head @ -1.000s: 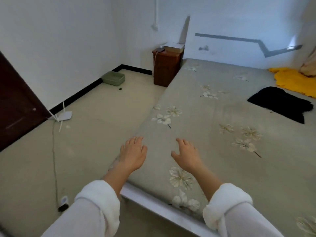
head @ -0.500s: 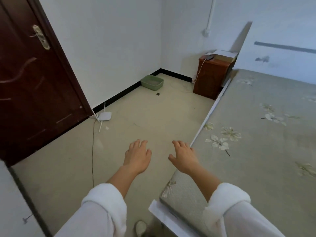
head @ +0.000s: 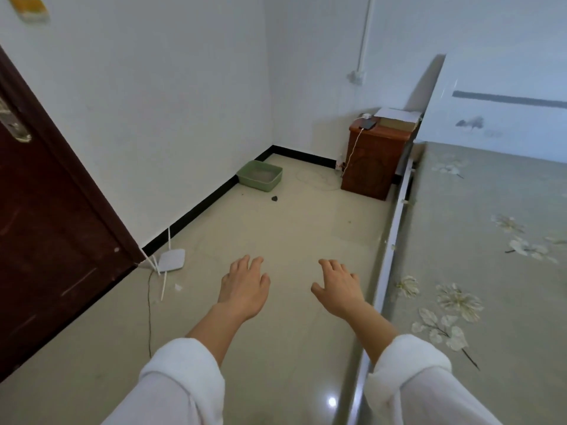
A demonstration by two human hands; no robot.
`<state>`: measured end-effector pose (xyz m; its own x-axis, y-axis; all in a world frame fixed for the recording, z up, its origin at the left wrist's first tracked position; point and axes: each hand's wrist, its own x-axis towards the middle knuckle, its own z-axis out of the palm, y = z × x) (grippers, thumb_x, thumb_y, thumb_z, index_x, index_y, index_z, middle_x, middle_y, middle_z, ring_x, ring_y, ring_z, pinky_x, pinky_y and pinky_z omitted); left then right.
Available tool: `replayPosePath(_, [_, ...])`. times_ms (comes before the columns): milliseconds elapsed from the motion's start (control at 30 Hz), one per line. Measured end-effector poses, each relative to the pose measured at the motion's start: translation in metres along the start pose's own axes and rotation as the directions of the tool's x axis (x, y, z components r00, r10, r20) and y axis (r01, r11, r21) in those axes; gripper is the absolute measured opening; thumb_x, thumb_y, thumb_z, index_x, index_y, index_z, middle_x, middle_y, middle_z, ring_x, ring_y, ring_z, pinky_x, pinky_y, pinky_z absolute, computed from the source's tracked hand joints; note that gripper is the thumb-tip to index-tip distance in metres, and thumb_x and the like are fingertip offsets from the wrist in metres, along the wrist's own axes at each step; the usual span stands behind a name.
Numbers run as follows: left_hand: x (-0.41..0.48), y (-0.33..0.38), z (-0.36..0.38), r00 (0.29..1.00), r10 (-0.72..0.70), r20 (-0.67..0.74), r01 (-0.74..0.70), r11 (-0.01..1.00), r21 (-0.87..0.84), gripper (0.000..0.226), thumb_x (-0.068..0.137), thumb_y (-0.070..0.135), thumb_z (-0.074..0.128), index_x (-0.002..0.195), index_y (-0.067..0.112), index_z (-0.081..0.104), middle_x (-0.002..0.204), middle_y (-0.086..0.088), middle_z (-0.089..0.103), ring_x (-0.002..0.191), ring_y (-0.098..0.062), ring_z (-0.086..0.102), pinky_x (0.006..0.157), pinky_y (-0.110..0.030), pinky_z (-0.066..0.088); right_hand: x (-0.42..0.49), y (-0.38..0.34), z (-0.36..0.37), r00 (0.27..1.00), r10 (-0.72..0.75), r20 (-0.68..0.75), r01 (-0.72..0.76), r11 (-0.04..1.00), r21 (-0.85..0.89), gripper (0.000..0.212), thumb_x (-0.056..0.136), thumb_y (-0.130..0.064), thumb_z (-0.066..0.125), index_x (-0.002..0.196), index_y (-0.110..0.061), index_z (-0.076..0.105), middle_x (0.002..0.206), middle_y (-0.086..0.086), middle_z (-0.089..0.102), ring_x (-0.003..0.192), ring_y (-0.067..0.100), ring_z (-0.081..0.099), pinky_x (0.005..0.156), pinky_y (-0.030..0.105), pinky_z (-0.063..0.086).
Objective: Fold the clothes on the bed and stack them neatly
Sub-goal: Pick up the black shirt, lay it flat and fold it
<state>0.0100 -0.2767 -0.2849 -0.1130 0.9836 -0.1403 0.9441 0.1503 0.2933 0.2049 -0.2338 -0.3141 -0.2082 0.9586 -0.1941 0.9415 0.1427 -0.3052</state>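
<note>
Grey floral bed (head: 491, 302), 2 empty hands (head: 244, 286) over floor (head: 276, 234)

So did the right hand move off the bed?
Yes. The right hand was over the flowery bed before; now it hangs left of the bed's edge, over the floor.

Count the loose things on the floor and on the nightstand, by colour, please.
Green: 1, tray
White: 1, router
Dark: 1, phone
Brownish: 1, book
Total: 4
</note>
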Motion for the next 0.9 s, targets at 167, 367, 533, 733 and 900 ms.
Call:
replayPosePath(167, [0.089, 0.020, -0.014, 0.994, 0.107, 0.035, -0.109, 0.993, 0.038, 0.049, 0.101, 0.034, 0.028, 0.147, 0.019, 0.025, 0.156, -0.009, 0.019, 0.142, -0.025, 0.015, 0.112, -0.039, 0.023, 0.058, 0.015, -0.028, 0.995, 0.087, -0.045, -0.086, 0.996, 0.030, 0.060, 0.096, -0.038, 0.044, 0.147, -0.015, 0.024, 0.149, 0.006, 0.033, 0.135, 0.026, 0.033, 0.109, 0.044, 0.028])
replayPosePath(367, [0.212, 0.068, -0.008, 0.957, 0.270, 0.110, -0.276, 0.960, 0.050, 0.049, 0.101, 0.033, 0.027, 0.148, 0.019, 0.024, 0.156, -0.009, 0.018, 0.143, -0.024, 0.015, 0.112, -0.040, 0.023, 0.139, 0.051, -0.049, 0.971, 0.222, -0.092, -0.218, 0.975, 0.053, 0.060, 0.095, -0.038, 0.044, 0.147, -0.016, 0.024, 0.149, 0.004, 0.033, 0.134, 0.025, 0.033, 0.108, 0.043, 0.028])
replayPosePath(533, [0.331, 0.122, -0.006, 0.894, 0.423, 0.149, -0.433, 0.901, 0.043, 0.048, 0.100, 0.032, 0.029, 0.146, 0.017, 0.027, 0.153, -0.008, 0.024, 0.141, -0.024, 0.019, 0.111, -0.039, 0.025, 0.220, 0.098, -0.085, 0.911, 0.385, -0.144, -0.375, 0.922, 0.094, 0.058, 0.094, -0.037, 0.045, 0.145, -0.016, 0.027, 0.148, 0.004, 0.033, 0.135, 0.025, 0.032, 0.110, 0.046, 0.027])
replayPosePath(733, [0.445, 0.214, -0.001, 0.780, 0.593, 0.197, -0.607, 0.795, 0.012, 0.047, 0.099, 0.031, 0.031, 0.144, 0.016, 0.031, 0.148, -0.008, 0.032, 0.134, -0.026, 0.030, 0.106, -0.042, 0.031, 0.283, 0.164, -0.126, 0.798, 0.580, -0.165, -0.551, 0.812, 0.191, 0.054, 0.094, -0.037, 0.046, 0.142, -0.016, 0.033, 0.143, 0.007, 0.039, 0.130, 0.026, 0.039, 0.107, 0.043, 0.032])
replayPosePath(900, [0.503, 0.304, 0.027, 0.638, 0.721, 0.270, -0.729, 0.679, -0.089, 0.050, 0.101, 0.031, 0.031, 0.148, 0.015, 0.025, 0.155, -0.010, 0.022, 0.144, -0.026, 0.016, 0.115, -0.041, 0.022, 0.307, 0.231, -0.151, 0.670, 0.723, -0.167, -0.684, 0.689, 0.240, 0.057, 0.095, -0.037, 0.046, 0.146, -0.018, 0.029, 0.148, 0.005, 0.035, 0.135, 0.024, 0.034, 0.110, 0.044, 0.028])
